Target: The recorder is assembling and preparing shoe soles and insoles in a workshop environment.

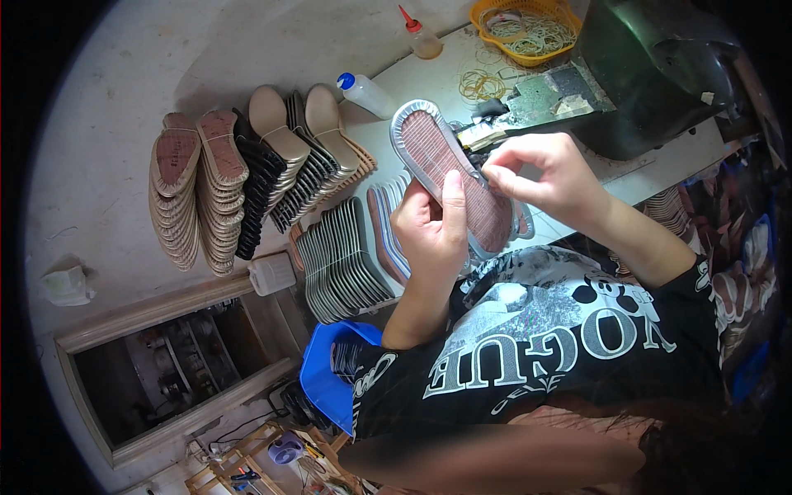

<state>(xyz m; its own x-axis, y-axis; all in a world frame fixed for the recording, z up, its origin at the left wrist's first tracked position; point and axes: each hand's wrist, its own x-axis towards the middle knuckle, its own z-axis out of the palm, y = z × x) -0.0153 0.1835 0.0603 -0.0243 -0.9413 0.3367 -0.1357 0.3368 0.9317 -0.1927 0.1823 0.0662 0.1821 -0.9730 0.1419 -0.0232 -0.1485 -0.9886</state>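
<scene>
Stacks of insoles [247, 186] crowd the bench [660, 165], a yellow basket [526, 29] beyond. The left hand [429, 231] grips the shoe sole [454, 177] underneath, thumb across; the right hand [549, 177] pinches its edge. Its long axis runs upper-left to lower-right.

White bench [412, 78] w/ sole stacks [342, 264], 2 glue bottles [367, 95], yellow basket [528, 29], rubber bands [477, 82].

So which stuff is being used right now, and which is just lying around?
In use: shoe sole, held by left hand and right hand.
Lying about: bundled sole stacks, white bottle, yellow basket of rubber bands, blue bin.
</scene>
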